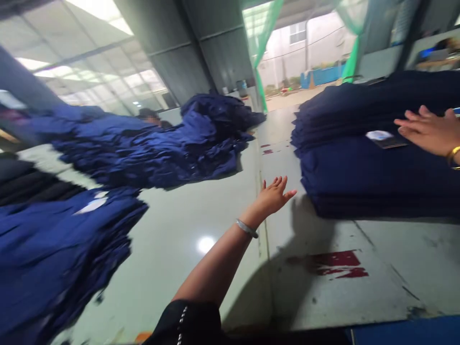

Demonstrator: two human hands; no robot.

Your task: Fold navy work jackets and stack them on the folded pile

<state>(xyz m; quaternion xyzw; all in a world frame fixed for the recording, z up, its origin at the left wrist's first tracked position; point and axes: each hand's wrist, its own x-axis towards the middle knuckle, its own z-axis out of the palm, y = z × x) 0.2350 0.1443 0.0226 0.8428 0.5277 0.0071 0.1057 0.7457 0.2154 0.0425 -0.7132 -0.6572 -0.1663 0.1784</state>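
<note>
At 8 o'clock on the grey table (187,215), a loose pile of blue cloth (53,249) lies blurred, close to the camera. At 10 o'clock a second, rumpled heap of blue cloth (172,143) lies further back, well apart from both hands.

Centre: the left hand (273,195) is stretched forward over bare table, open with fingers spread, holding nothing. There is a silver bangle (247,228) on the wrist. The fingertips point toward 1 o'clock, near the folded stack (359,177) of dark navy cloth at 3 o'clock, not touching it.

At 5 o'clock, red marks (330,263) show on the table surface.

A white tag (381,136) lies on the stack's top. At 2 o'clock the right hand (427,130) is open and flat, gripping nothing, fingers extended toward the tag just beside them. I cannot tell if it touches the cloth. There is a gold bangle (453,154) on the wrist.
</note>
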